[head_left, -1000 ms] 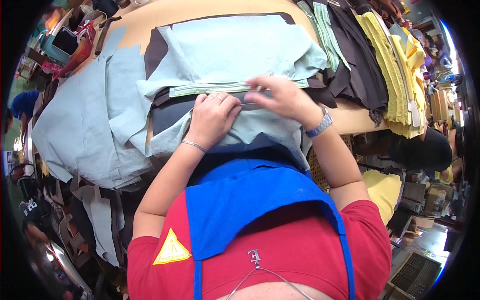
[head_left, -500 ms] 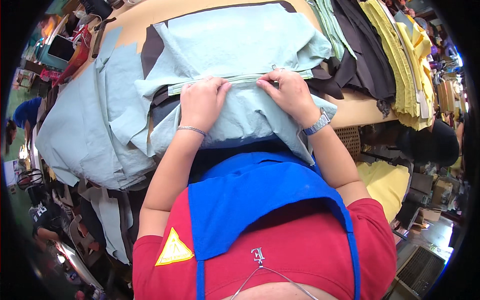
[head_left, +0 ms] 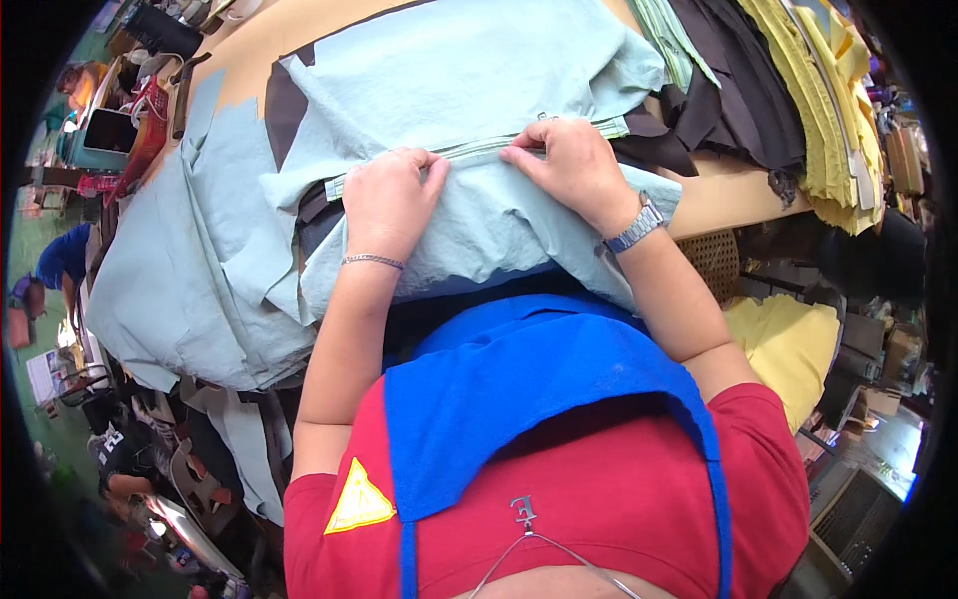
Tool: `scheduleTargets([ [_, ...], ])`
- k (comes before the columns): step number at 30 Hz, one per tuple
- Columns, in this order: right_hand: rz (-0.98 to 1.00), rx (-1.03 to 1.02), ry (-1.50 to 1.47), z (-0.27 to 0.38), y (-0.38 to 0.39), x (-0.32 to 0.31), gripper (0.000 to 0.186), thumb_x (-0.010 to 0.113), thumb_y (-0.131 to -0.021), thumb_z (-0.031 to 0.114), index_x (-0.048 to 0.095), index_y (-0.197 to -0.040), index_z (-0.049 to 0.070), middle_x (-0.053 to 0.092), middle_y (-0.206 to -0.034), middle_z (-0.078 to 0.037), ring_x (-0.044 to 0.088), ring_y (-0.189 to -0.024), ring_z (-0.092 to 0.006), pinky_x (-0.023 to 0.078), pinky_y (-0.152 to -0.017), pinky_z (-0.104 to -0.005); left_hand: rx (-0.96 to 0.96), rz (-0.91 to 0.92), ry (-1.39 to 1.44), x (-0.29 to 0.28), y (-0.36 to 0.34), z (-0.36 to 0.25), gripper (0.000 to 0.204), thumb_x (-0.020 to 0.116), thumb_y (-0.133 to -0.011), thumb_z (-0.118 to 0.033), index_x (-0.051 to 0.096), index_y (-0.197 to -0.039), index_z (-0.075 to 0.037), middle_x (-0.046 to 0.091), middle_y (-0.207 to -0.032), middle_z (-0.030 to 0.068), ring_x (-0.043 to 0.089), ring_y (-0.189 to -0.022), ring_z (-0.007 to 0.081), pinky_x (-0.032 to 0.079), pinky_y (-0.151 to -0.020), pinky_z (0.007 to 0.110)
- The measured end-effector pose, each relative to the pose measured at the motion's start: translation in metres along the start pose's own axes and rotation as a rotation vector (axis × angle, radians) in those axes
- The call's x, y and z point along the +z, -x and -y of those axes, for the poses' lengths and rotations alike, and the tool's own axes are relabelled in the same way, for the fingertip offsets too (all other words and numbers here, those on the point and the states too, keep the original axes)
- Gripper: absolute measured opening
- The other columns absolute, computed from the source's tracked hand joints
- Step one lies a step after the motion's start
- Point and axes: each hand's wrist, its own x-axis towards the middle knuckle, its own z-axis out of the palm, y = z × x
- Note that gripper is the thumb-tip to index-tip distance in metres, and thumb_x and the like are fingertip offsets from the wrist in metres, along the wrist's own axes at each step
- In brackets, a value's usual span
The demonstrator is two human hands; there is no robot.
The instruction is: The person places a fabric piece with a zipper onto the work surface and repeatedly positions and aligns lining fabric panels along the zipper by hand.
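My left hand [head_left: 391,205] has curled fingers gripping the edge of a pale blue fabric [head_left: 489,225] along a pale green striped strip [head_left: 469,146], possibly zipper tape. My right hand [head_left: 577,165] pinches that same edge farther right, thumb and forefinger together. Above the strip lies another pale blue layer [head_left: 449,75] over dark fabric [head_left: 286,120]. The near fabric drapes toward my blue apron [head_left: 539,369]. My fingertips partly hide the strip.
The beige table [head_left: 738,185] holds pale blue pieces [head_left: 190,280] at left, dark pieces [head_left: 748,100] and yellow bundles [head_left: 838,160] at right. A red basket [head_left: 140,135] and a hammer-like tool [head_left: 183,95] sit upper left. A bent-over person in blue [head_left: 65,255] is at far left.
The near pale blue fabric has been raised over the dark layer to the strip. Both hands have moved upward with it, and my right fingers have closed on the edge.
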Motion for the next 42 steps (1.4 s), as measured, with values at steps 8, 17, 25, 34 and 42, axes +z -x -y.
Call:
scheduleTargets([
  [8,-0.018,-0.009,0.045,-0.0053,-0.0001,0.0033,0.024,0.081,-0.086,0.033,0.079,-0.086,0.009,0.074,-0.083,-0.015,0.073,-0.084,-0.0345,0.058,-0.078,-0.0459,-0.082,0.015,0.051,0.0007,-0.0014,-0.0023,0.029,0.073,-0.093,-0.043,0.083,-0.098,-0.016,0.077,-0.090,0.0143,0.073,-0.084,0.0341,0.055,-0.076,0.044],
  [17,-0.036,-0.043,0.045,-0.0021,-0.0007,0.0013,0.028,0.081,-0.086,0.033,0.080,-0.088,0.005,0.075,-0.083,-0.015,0.073,-0.080,-0.0325,0.056,-0.076,-0.0414,-0.099,0.021,0.021,0.0001,-0.0015,-0.0017,0.029,0.073,-0.092,-0.044,0.083,-0.096,-0.016,0.078,-0.092,0.0120,0.074,-0.086,0.0333,0.056,-0.077,0.044],
  [25,-0.031,-0.014,0.044,-0.0019,-0.0009,0.0021,0.029,0.081,-0.086,0.034,0.079,-0.087,0.005,0.075,-0.082,-0.015,0.073,-0.080,-0.0324,0.056,-0.076,-0.0414,-0.065,-0.026,0.043,0.0015,-0.0021,-0.0021,0.024,0.073,-0.091,-0.036,0.081,-0.089,-0.014,0.077,-0.086,0.0129,0.073,-0.080,0.0332,0.055,-0.074,0.045],
  [34,-0.018,-0.011,0.070,-0.0025,-0.0014,0.0020,0.027,0.080,-0.087,0.035,0.079,-0.088,0.007,0.075,-0.083,-0.015,0.074,-0.082,-0.0332,0.057,-0.077,-0.0433,-0.035,-0.037,0.052,0.0037,-0.0023,-0.0012,0.025,0.073,-0.092,-0.035,0.079,-0.088,-0.012,0.077,-0.089,0.0123,0.073,-0.082,0.0320,0.054,-0.075,0.045],
  [42,0.029,0.022,0.066,0.0001,-0.0033,0.0005,0.026,0.079,-0.088,0.035,0.079,-0.089,0.010,0.076,-0.085,-0.014,0.074,-0.086,-0.0345,0.058,-0.080,-0.0457,-0.056,-0.017,0.037,-0.0006,-0.0019,-0.0038,0.023,0.073,-0.091,-0.035,0.078,-0.087,-0.013,0.076,-0.086,0.0106,0.073,-0.082,0.0310,0.053,-0.077,0.045],
])
